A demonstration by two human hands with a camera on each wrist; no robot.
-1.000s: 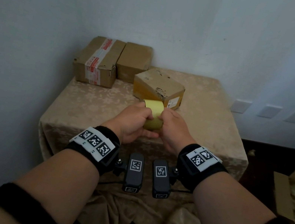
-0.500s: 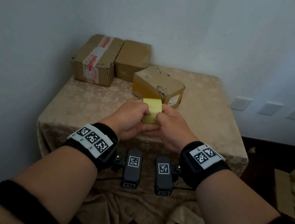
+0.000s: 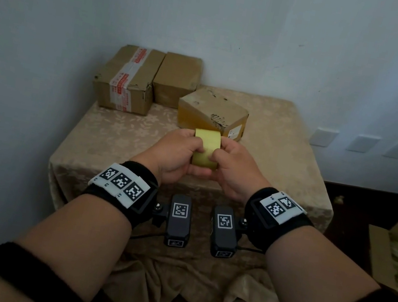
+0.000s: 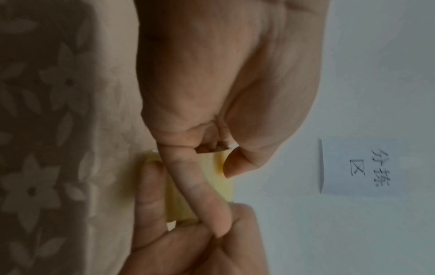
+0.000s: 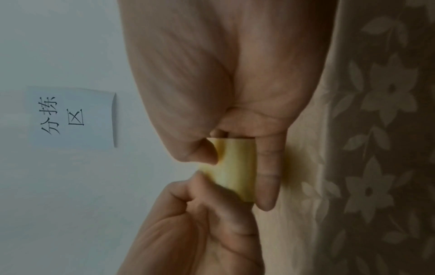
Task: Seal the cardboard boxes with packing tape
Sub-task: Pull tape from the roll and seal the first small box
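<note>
The yellow tape roll (image 3: 206,149) sits between the left hand (image 3: 176,155) and the right hand (image 3: 238,169), with curled fingers (image 3: 197,148) pinching it from both sides.

The round roll of packing tape (image 3: 206,149) is pale yellow, plain, with no print. The cloth-draped surface (image 3: 116,137) is beige, woven with a lighter pattern of flowers and leaves. The long brown cardboard box (image 3: 125,83) carries a white tape stripe with red print along its top and front. The small square cardboard box (image 3: 177,78) beside it is plain brown. The tilted cardboard box (image 3: 212,109) is brown on top, yellow on its front side, with a white label at the right corner. The wrist bands (image 3: 121,182) are black with white tags bearing black square codes. The wall (image 3: 240,26) is pale grey-blue; the paper sheet (image 5: 73,117) on it is white with black handwritten characters.
</note>
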